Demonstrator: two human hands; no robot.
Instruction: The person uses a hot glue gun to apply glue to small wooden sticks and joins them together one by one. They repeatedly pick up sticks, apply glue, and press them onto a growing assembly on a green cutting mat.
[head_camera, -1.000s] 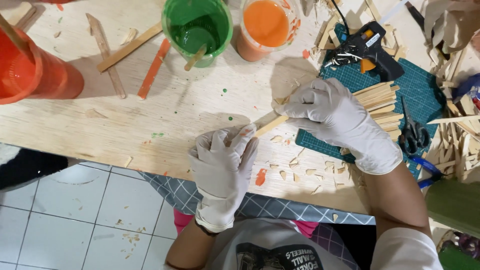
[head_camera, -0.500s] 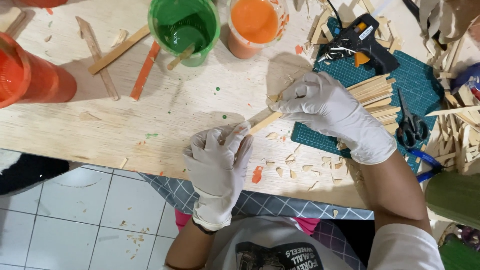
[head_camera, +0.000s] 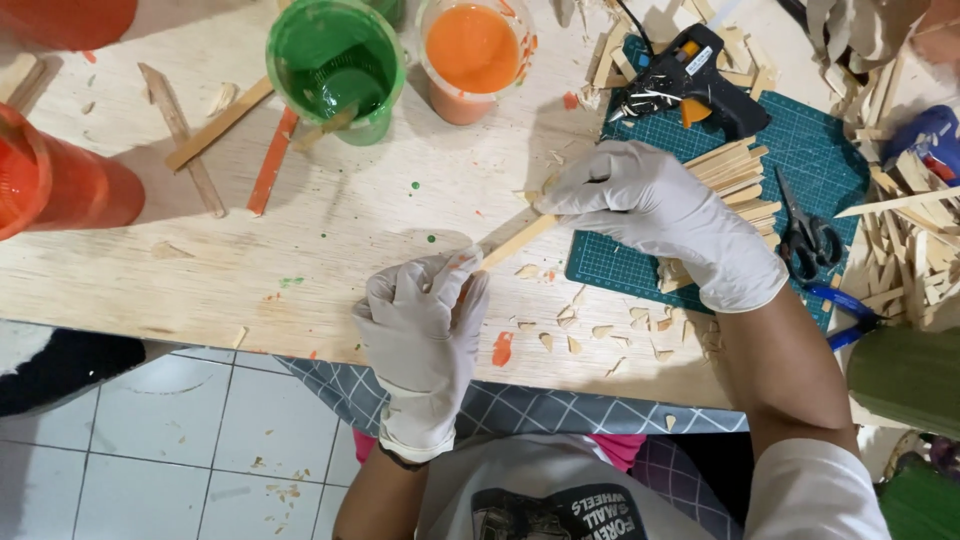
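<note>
While both hands pinch stick, green cup behind.

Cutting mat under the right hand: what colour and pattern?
Teal-green cutting mat with a fine pale grid, seen in the head view.

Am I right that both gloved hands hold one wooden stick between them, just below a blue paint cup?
Not quite: the head view shows the cup is green. The left hand and right hand do hold the stick.

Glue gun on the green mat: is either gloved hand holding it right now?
No. The glue gun lies untouched on the cutting mat, while the left hand and right hand hold a wooden stick.
</note>
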